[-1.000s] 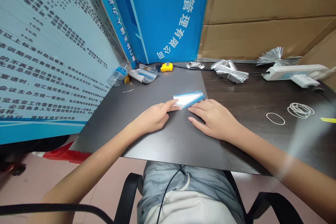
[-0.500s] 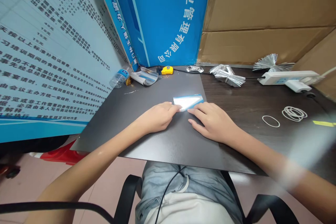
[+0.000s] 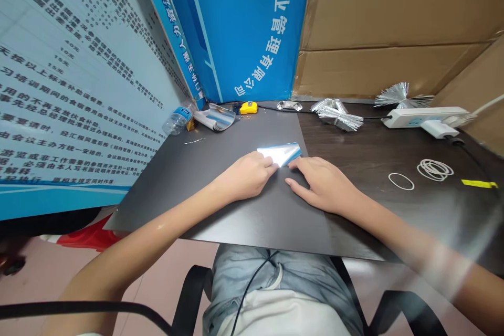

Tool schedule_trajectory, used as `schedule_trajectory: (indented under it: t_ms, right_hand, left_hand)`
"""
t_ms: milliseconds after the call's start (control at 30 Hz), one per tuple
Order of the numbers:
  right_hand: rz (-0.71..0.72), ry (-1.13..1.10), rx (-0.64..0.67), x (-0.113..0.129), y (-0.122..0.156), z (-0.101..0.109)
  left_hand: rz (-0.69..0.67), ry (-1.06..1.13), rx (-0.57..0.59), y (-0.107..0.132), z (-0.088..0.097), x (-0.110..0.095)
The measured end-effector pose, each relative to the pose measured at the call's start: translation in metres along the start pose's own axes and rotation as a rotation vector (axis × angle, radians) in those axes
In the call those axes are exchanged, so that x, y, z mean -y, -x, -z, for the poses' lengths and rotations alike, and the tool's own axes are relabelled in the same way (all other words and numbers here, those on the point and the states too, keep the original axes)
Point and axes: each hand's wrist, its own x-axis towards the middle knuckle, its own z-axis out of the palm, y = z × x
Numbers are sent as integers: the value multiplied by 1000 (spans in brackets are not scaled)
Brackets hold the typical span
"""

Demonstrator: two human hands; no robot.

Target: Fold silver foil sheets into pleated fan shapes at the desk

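A small shiny silver-blue foil sheet [image 3: 280,152] lies folded on a dark grey mat [image 3: 220,189] in front of me. My left hand [image 3: 246,176] curls its fingers and pinches the sheet's near left edge. My right hand [image 3: 323,184] rests flat beside it, fingertips pressing the sheet's near right corner against the mat.
Along the back stand blue printed boards and cardboard. Near them lie a plastic bottle [image 3: 176,117], a roll of foil sheets [image 3: 216,117], a yellow tape measure [image 3: 249,107], finished foil fans [image 3: 336,113], and a white power strip [image 3: 425,115]. White rubber bands [image 3: 433,169] lie at right.
Both hands have drawn closer together over the foil sheet, and its visible part has shrunk into a narrower, more pointed fold. The view has shifted slightly.
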Motion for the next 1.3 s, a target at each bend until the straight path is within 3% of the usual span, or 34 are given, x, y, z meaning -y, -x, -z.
schedule_trajectory:
  t_ms: [600,1300]
  right_hand:
    - [9,-13,13,0,0,2]
    - [8,-17,18,0,0,1]
  left_hand:
    - [73,31,-105,8,-13,-7]
    - [19,-3,-67,6,-9,-8]
